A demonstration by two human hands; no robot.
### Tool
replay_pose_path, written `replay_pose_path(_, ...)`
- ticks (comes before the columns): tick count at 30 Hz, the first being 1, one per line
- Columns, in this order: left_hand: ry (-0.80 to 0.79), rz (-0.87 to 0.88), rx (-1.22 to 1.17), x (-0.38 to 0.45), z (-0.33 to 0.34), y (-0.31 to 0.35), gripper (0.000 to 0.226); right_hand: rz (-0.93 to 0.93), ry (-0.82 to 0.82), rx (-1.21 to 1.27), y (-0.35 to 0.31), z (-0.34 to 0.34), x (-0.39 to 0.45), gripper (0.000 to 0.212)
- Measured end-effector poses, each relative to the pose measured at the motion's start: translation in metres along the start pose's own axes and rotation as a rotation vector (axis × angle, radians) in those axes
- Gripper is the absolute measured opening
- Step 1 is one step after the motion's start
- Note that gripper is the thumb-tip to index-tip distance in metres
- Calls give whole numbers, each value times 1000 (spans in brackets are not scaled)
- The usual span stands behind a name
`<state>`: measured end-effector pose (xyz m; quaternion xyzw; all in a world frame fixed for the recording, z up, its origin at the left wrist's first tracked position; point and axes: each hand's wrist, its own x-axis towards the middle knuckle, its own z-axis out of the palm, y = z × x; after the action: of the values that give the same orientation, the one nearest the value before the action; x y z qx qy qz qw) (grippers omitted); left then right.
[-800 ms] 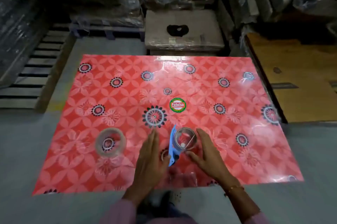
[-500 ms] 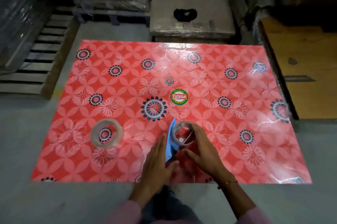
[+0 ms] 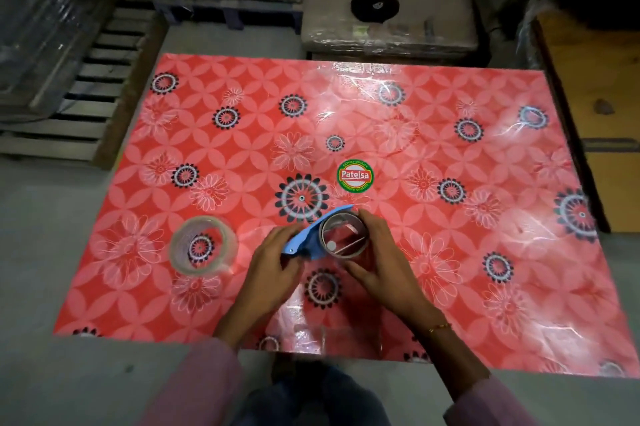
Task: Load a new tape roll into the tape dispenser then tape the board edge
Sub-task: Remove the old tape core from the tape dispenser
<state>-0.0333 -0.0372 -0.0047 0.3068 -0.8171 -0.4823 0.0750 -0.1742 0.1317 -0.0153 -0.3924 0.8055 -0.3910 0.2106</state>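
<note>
— Left hand (image 3: pixel 273 261) clamped on the blue tape dispenser (image 3: pixel 313 235), steadying it; right hand (image 3: pixel 377 261), fingers (image 3: pixel 369 217) wrapped round the spent core (image 3: pixel 343 235).

— New tape roll (image 3: pixel 202 245) flat on the board (image 3: pixel 450 217), just left of the dispenser, within reach.

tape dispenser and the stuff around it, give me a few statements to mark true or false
1. The left hand holds the blue tape dispenser by its handle end. True.
2. The clear tape roll is already mounted on the dispenser. False: it lies flat on the red board, apart from the dispenser, to the left of the hands.
3. The right hand grips the cardboard core at the dispenser. True.
4. The round Patelsa sticker lies nearer the person than the dispenser. False: it lies beyond it.
5. A bangle is on the left wrist. False: it is on the right wrist.
</note>
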Motion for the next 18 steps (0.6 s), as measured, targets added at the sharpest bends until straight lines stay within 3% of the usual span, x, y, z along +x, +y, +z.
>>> replay_pose_path(7, 146, 42, -72, 43, -5, -11, 56, -113, 18, 15, 20, 19, 46, 109)
replay_pose_path(18, 260, 329, -99, 67, 7, -46, 48, -227, 164, 57, 42, 36, 50, 114)
